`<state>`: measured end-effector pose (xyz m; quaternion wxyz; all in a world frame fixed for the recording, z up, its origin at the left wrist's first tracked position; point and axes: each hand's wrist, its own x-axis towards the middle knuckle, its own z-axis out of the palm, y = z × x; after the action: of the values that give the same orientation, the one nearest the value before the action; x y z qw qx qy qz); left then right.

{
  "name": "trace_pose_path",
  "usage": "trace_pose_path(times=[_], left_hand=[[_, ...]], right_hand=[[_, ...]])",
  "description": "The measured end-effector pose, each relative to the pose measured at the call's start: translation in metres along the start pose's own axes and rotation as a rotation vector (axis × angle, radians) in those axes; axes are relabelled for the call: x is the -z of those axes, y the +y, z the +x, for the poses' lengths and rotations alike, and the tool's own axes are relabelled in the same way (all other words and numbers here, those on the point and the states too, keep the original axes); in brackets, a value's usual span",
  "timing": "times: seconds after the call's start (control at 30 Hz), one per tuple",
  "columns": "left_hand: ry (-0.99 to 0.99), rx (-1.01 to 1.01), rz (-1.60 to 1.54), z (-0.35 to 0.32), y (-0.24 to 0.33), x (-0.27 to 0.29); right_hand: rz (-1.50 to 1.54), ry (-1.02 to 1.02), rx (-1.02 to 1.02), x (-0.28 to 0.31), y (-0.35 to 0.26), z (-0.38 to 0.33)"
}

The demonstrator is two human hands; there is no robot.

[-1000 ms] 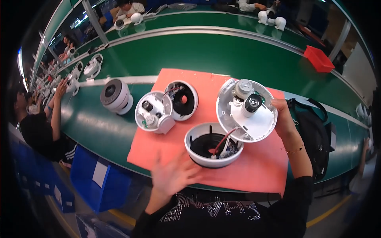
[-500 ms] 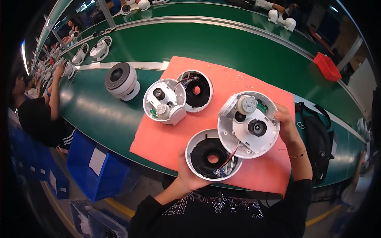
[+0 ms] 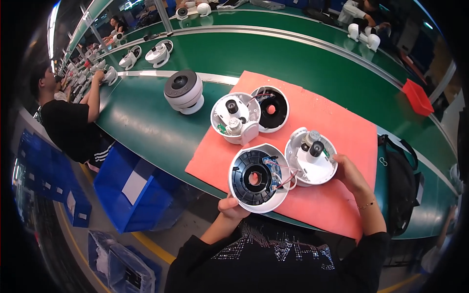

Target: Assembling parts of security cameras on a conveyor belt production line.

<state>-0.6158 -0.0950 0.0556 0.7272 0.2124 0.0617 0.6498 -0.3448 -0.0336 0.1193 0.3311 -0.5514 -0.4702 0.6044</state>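
Note:
My left hand grips the lower left rim of a round white camera base housing, its black ringed inside and blue circuit board turned up toward me. Thin wires run from it to a white camera head shell with a lens and a small motor. That shell's right edge is held by my right hand, over the pink foam mat. Farther back on the mat rest a second opened camera head and its black-lined base, also joined by wires.
An assembled white camera stands on the green bench left of the mat. A black bag lies to the right, a red bin at the far right. Blue crates sit below left. A co-worker sits at left.
My left hand has raised and tilted the base housing, so its inside faces me more. My right hand has lowered the camera head shell away from me. The whole view has shifted.

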Motion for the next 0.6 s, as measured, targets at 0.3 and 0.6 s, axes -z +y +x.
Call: trace_pose_path(times=[0.3,0.6], left_hand=[[-0.078,-0.008,0.195,0.010,0.005,-0.018],[-0.013,0.049,0.365,-0.013,0.005,-0.036]], right_hand=[[-0.793,-0.077,1.089,-0.077,-0.060,-0.039],[-1.201,-0.105,1.239,-0.137,-0.024,-0.044]])
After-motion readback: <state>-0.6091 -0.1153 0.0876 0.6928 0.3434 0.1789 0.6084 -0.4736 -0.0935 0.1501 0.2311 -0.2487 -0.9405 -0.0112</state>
